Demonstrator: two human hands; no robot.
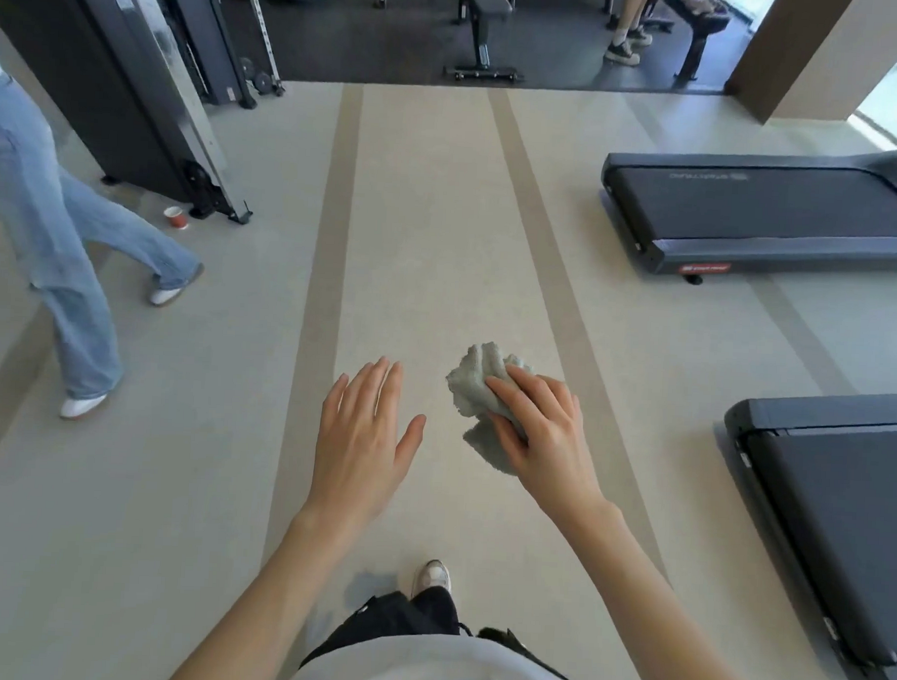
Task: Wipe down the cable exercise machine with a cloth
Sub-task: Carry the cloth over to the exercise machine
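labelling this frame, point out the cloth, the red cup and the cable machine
cloth [471,387]: head view, bunched part
red cup [177,219]: head view, side wall
cable machine [97,98]: head view, dark side panel

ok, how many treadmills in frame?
2. One dark grey flat-deck treadmill is at upper right, with a red label on its near end. A second dark grey treadmill is at lower right, cut off by the frame. More may be hidden beyond the right edge.

Pale floor [440,247] with two darker stripes [334,206] running toward a black mat [377,43], where a weight bench [484,2] is standing. A far treadmill [765,209] and a near treadmill [838,536] are lying along the right; daylight is entering beside a brown pillar [803,52]. A person in jeans [54,250] is walking at left.
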